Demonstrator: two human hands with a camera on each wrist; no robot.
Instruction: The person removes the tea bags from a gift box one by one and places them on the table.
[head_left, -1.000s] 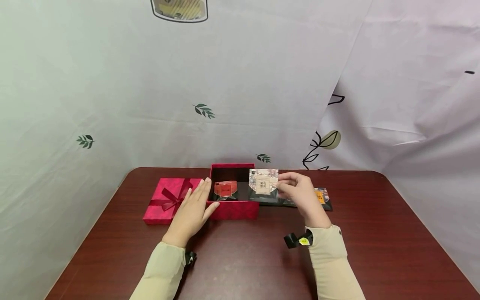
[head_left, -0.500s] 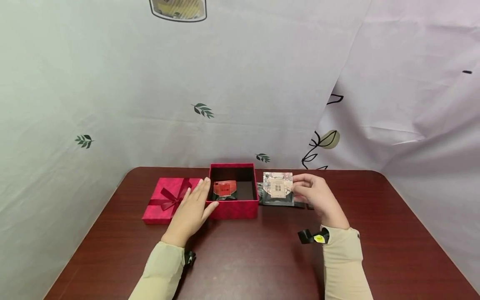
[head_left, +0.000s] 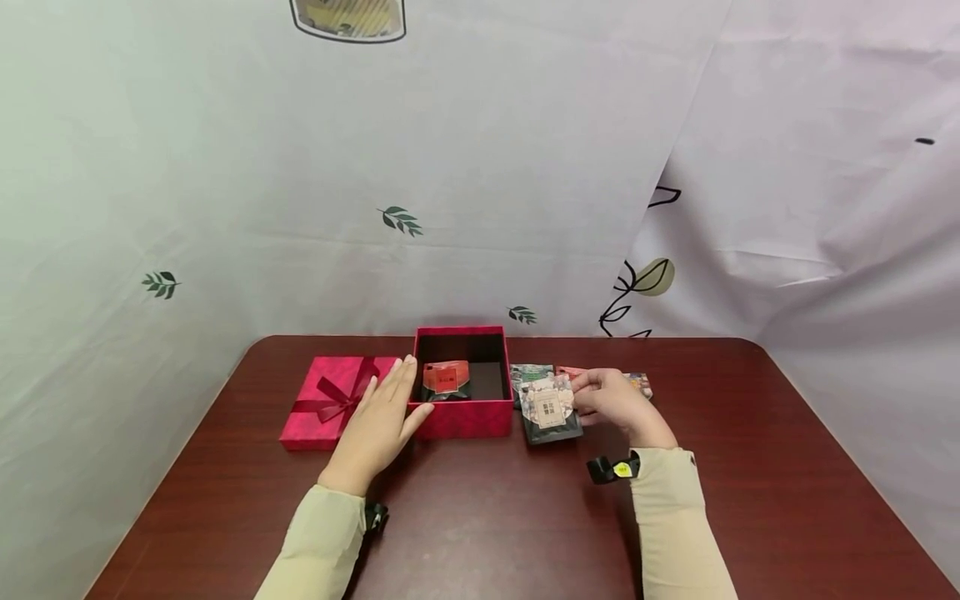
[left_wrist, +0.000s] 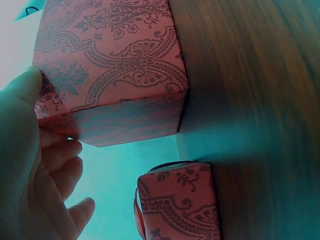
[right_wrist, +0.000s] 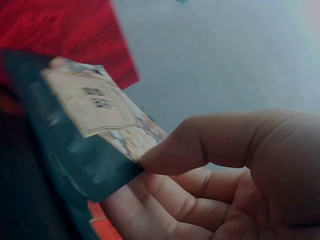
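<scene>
My right hand (head_left: 621, 407) pinches the right edge of a flat sachet (head_left: 550, 407), thumb over the front and fingers behind. The sachet has a floral top, a cream label and a dark green lower part. In the right wrist view the thumb presses at the corner of that sachet (right_wrist: 100, 112). Straight fingers of my left hand (head_left: 372, 433) rest at the left front corner of an open red box (head_left: 462, 421). The left wrist view shows the thumb against the patterned wall of the box (left_wrist: 125, 55). A red-and-dark sachet (head_left: 446, 380) lies inside the box.
Right of the box, several more sachets lie in a row, among them a greenish one (head_left: 531, 373) and a colourful one (head_left: 639, 383), partly covered by my right hand. A red lid (head_left: 311, 429) with a ribbon bow sits left of the box. Behind the table (head_left: 480, 517) hangs white cloth.
The sachet in my right hand has moved from over the box's right side to the right, then down toward me, and now tilts. My left hand has stayed at the box corner.
</scene>
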